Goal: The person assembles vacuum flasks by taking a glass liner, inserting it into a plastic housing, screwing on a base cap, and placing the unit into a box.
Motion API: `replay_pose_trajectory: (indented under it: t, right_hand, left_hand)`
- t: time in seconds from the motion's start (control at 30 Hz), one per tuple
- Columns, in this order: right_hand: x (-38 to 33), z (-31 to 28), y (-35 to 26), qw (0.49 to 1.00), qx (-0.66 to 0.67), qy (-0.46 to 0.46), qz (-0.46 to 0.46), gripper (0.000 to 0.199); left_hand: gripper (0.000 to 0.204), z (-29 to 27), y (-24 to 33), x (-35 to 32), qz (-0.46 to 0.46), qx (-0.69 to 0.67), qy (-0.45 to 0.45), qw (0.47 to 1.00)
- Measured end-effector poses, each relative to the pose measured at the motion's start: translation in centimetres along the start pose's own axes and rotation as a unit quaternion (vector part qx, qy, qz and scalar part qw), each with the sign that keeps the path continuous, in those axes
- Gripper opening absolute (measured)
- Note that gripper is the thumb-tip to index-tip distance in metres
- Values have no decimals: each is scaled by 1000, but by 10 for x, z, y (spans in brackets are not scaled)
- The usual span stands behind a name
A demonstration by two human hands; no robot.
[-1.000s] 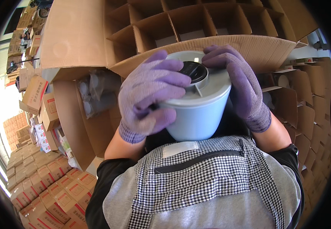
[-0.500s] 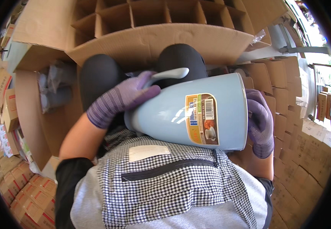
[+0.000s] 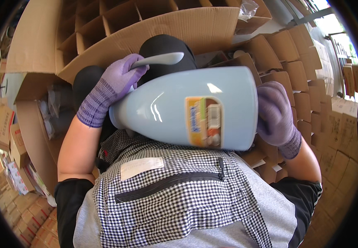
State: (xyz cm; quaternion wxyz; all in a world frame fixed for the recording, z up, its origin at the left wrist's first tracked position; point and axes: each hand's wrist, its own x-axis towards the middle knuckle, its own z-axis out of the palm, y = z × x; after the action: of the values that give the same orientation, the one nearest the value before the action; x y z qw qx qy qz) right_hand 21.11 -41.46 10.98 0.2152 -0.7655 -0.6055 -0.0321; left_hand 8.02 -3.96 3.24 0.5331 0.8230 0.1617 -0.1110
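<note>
A light blue thermos jug (image 3: pixel 166 105) lies on its side across my lap, its neck to the left and its wide base to the right. The coloured label (image 3: pixel 206 122) on its body faces up. My left hand (image 3: pixel 123 76), in a purple knitted glove, is closed round the jug's curved handle (image 3: pixel 162 59) near the neck. At the base, my right hand (image 3: pixel 275 113), gloved alike, has its fingers curled against the bottom end. Those fingers are smeared by motion, and whatever they grip there is hidden.
Beyond my knees stands a large open carton (image 3: pixel 158 31) with cardboard dividers. An open box (image 3: pixel 34 124) holding plastic-wrapped items is at my left. Rows of open cardboard boxes (image 3: pixel 286 58) fill the right side, and stacked cartons (image 3: pixel 30 223) stand at lower left.
The jug and both hands have shifted left and slightly up in the picture. My left hand wraps further round the handle, and my right hand has turned against the base, its fingers more curled.
</note>
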Motion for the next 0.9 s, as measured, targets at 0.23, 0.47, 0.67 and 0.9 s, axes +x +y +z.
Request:
replay_pose_trajectory:
  t: [0.23, 0.47, 0.67, 0.9]
  right_hand:
    - [-7, 16, -31, 865, 355, -112, 336, 33]
    - [-2, 23, -40, 870, 328, -162, 332, 38]
    - [-36, 85, -32, 673, 600, -14, 432, 34]
    - [-18, 86, -12, 710, 515, -32, 480, 41]
  left_hand:
    - [20, 2, 1, -14, 7, 9, 33, 999]
    - [13, 3, 12, -62, 134, 132, 189, 964]
    - [30, 5, 16, -94, 300, 290, 282, 864]
    - [35, 3, 18, -106, 489, 344, 342, 725]
